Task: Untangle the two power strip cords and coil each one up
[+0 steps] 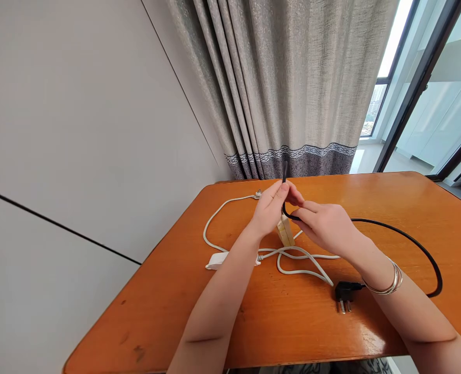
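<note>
My left hand (271, 205) is closed on a black power cord (405, 237), with a short black length standing up above the thumb. My right hand (327, 223) pinches the same cord just to the right, where it bends. From there the cord loops out to the right and back under my right forearm. Its black plug (345, 296) lies on the table with metal prongs facing me. Behind the hands, a cream-coloured block (287, 232) is partly hidden. A white power strip (216, 261) lies partly under my left forearm.
A white cord (304, 271) lies in loops across the wooden table (292, 332), and another stretch curves left to a white plug (258, 195). A grey curtain (304, 78) hangs behind the far edge. A wall (78, 130) borders the left side, with a glass door at right.
</note>
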{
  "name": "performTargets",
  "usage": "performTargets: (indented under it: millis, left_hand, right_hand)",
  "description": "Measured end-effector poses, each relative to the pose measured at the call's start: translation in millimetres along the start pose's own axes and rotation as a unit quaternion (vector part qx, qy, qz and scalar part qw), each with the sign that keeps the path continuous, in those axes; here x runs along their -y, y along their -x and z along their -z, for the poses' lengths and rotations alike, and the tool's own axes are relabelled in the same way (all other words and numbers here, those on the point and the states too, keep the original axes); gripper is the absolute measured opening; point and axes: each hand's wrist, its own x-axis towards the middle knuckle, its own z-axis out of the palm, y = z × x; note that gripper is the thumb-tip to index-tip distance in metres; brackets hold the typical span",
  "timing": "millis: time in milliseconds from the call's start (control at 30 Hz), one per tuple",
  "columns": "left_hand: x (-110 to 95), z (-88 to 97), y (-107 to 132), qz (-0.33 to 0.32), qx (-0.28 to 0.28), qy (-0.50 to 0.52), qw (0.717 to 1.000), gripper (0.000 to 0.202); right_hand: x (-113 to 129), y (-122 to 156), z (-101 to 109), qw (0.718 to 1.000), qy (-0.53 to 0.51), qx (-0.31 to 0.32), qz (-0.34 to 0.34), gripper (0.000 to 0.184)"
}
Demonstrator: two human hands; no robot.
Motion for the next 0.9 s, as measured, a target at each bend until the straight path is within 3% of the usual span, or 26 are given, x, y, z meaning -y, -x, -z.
performTargets:
  millis: [133,267,333,433,600,700,900]
  left_hand:
    - [-3.9,-4.2,9.8,-0.003,0.036,-0.12,0.992,0.052]
    - [-7.1,-6.3,12.4,-0.008,0.061,-0.188,0.98,0.053]
    - [-8.7,-5.9,11.3,0.019,0.066,-0.15,0.986,0.054]
    - [-11.5,-3.7,9.9,0.07,0.101,-0.065,0.99,0.058]
    - [-9.7,1.3,10.2,0.127,0.2,0.044,0.97,0.063]
    - [-4.6,3.4,8.9,0.142,0.229,0.098,0.958,0.062]
    - [-3.8,2.8,7.4,0.144,0.221,0.117,0.957,0.053]
  right_hand:
    - [-10.2,2.8,0.6,0.989,-0.079,-0.125,-0.024,0.017]
    - [-22.3,4.3,11.0,0.98,-0.143,-0.101,-0.093,0.026]
    - [-29.8,7.0,17.6,0.975,-0.168,-0.096,-0.105,0.039]
    - [-39.2,11.2,23.1,0.966,-0.204,-0.139,-0.08,0.054]
    - [-45.9,8.3,17.8,0.948,-0.279,-0.154,0.01,0.047]
    - [-49.8,3.6,12.1,0.94,-0.311,-0.142,0.011,0.031]
    - [-53.9,0.6,8.1,0.938,-0.313,-0.15,-0.015,0.033]
